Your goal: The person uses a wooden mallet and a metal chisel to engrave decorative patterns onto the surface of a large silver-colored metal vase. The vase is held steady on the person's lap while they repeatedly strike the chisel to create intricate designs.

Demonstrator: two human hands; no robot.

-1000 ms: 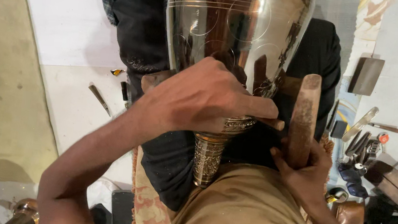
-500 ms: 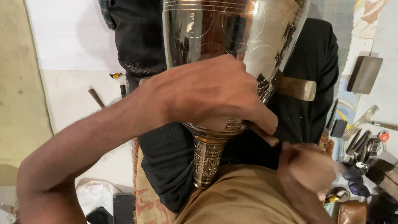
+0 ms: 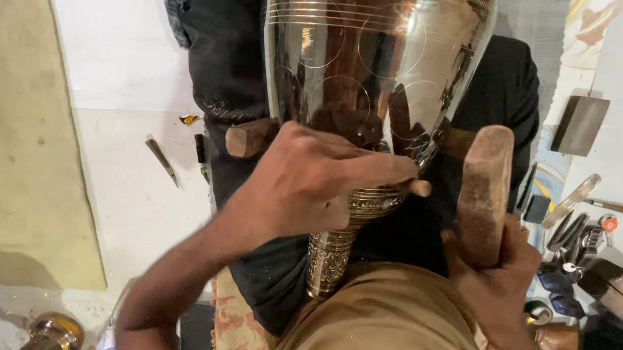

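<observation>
A large shiny engraved metal vase (image 3: 373, 56) lies tilted toward me on a black cloth (image 3: 221, 69), its patterned brass stem (image 3: 329, 260) pointing at my lap. My left hand (image 3: 309, 191) rests on the vase's lower body, shut on a thin punch (image 3: 421, 187) whose end sticks out to the right. My right hand (image 3: 501, 277) grips a worn wooden mallet (image 3: 483, 192), held upright just right of the punch's end and apart from it. A wooden bar (image 3: 249, 137) shows under the vase.
Several hand tools (image 3: 583, 224) and a dark metal block (image 3: 579, 125) lie on the floor at the right. A small tool (image 3: 163, 161) lies on the white floor at the left, beside a beige mat (image 3: 9, 122). A brass piece (image 3: 54, 333) sits at bottom left.
The mallet swung down toward the punch half a second ago and is upright again beside it. My left hand stays on the vase with the punch.
</observation>
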